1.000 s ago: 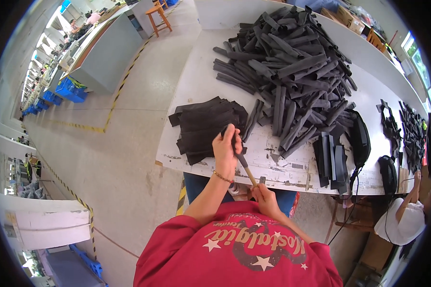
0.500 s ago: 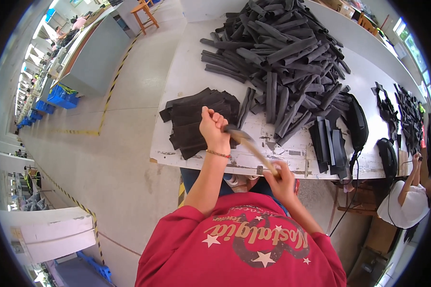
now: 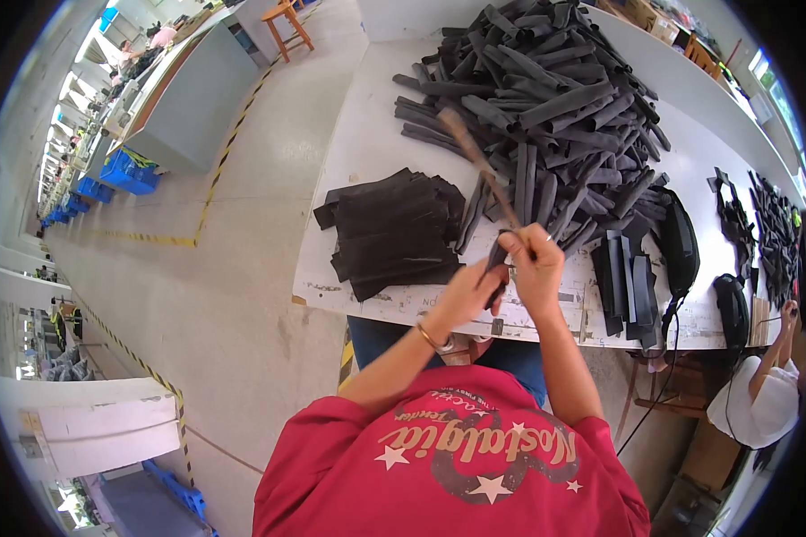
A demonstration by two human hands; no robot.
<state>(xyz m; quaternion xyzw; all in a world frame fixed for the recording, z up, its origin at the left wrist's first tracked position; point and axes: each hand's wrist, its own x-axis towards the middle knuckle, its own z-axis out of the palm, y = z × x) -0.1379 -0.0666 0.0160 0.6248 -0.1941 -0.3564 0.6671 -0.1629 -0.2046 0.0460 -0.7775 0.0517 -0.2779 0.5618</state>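
In front of me, over the table's near edge, my two hands are close together. My right hand (image 3: 539,270) is closed around the lower end of a thin wooden stick (image 3: 477,159), which slants up and left and is blurred by motion. A small dark fabric piece (image 3: 496,261) is gripped in my left hand (image 3: 466,297), right beside the right-hand fingers. Whether the stick's lower end touches the fabric is hidden by my fingers. To the left lies a stack of flat black fabric pieces (image 3: 390,228). Beyond the hands rises a large heap of dark fabric tubes (image 3: 546,98).
The white table (image 3: 354,148) has a worn near edge. On its right are flat dark strips (image 3: 631,286), a black padded pouch (image 3: 681,237) and more black pieces (image 3: 775,233). A person in white (image 3: 757,403) works at far right. A long grey counter (image 3: 197,98) stands across the aisle.
The stick has swung from pointing toward my left hand to pointing away over the heap. My right hand has moved up and my left hand down and right, bringing them together.
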